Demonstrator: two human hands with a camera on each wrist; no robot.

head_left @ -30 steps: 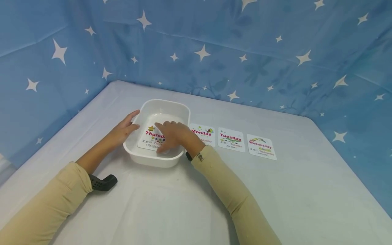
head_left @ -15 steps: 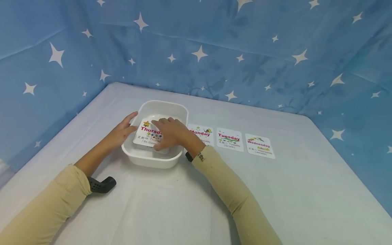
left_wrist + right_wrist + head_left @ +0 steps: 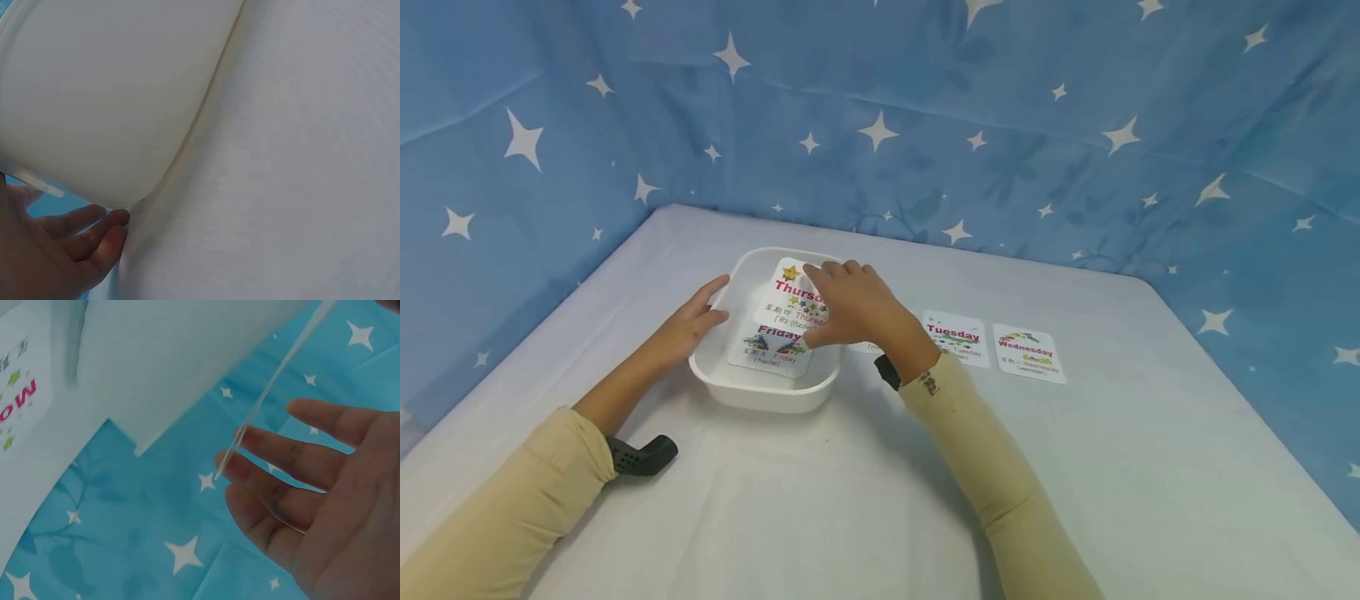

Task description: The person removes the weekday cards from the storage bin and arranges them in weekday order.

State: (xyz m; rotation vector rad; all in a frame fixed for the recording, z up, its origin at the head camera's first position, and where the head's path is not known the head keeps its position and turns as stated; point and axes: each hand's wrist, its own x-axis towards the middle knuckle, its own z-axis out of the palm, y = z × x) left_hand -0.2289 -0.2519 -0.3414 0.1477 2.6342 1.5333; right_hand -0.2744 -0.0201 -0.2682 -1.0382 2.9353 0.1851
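My right hand (image 3: 867,307) grips the white Thursday card (image 3: 790,302), raised over a white plastic basin (image 3: 767,402). In the right wrist view the card (image 3: 275,387) shows edge-on as a thin strip against the fingertips (image 3: 236,464). Inside the basin lies a Friday card (image 3: 767,357), partly covered by the Thursday card. My left hand (image 3: 688,327) touches the basin's left side with thumb and forefinger spread. The left wrist view shows its other fingers (image 3: 87,240) loosely bent by the basin's wall (image 3: 112,106).
On the white-covered table (image 3: 820,508), right of the basin, the Tuesday card (image 3: 957,340) and Wednesday card (image 3: 1030,353) lie in a row. The Monday card (image 3: 19,406) is mostly hidden behind my right hand in the head view. A blue star-patterned curtain (image 3: 925,183) hangs behind.
My right hand has lifted the Thursday card from the basin's bottom and moved it up and right, uncovering the Friday card. The left hand stays at the basin's side.
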